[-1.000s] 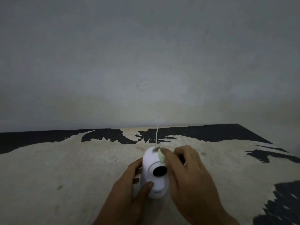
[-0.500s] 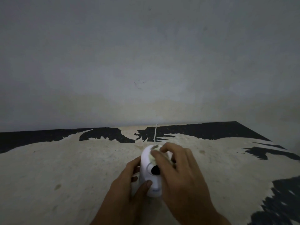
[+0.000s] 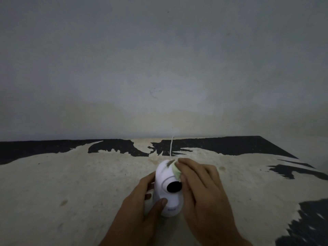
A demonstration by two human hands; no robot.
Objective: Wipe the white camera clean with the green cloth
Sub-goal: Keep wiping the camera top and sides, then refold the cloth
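Note:
The white camera [image 3: 165, 178] stands upright near the front middle of the worn table, its black lens facing me. A dark smudge marks its top. My left hand [image 3: 142, 205] wraps the camera's left side and base, thumb on the front. My right hand [image 3: 204, 190] presses the green cloth [image 3: 176, 170] against the upper right of the camera's head; only a pale green edge of the cloth shows under my fingertips.
The table [image 3: 71, 183] is beige with torn black patches along the back and at the right. A thin white cable [image 3: 171, 146] runs from behind the camera to the grey wall [image 3: 159, 68] at the table's back edge.
My right hand with the cloth has slid off the lens area back up to the upper right of the camera's head, so the lens shows fully. The left hand keeps its hold.

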